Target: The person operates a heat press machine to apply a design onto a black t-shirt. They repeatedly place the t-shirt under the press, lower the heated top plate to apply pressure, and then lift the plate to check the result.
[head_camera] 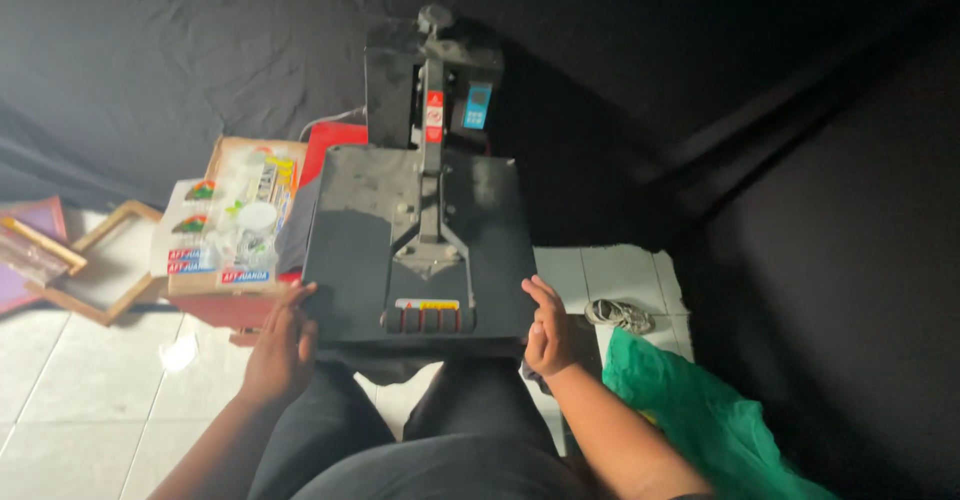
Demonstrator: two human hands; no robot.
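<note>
We see one heat press (420, 240) in front of us, a black machine with a flat, square upper plate, dull and slightly glossy, closed down flat, with a lever arm running up its middle to a boxy black head at the back that carries a small blue control panel and a red-and-white sticker; a row of ribbed black grip pads with a yellow-and-red label sits at its near edge. It stands on the floor just beyond our knees, between our two hands. Going from the left, we count two wooden frames (95, 265) lying on the white floor tiles (80, 380), then one cardboard box (235, 215) with clear plastic wrapping and a few printed stickers on top, resting on something red just beside the press. Our left hand (283, 345) is loosely curled, fingers bent around the near left corner of the plate and touching it. Our right hand (548, 328) is open and upright, its palm pressed against the near right edge. To the right lie one small coil of pale cord (618, 313) on the tiles and one green plastic bag (700, 410) near our right forearm. Black cloth (750, 110) drapes all round behind.
</note>
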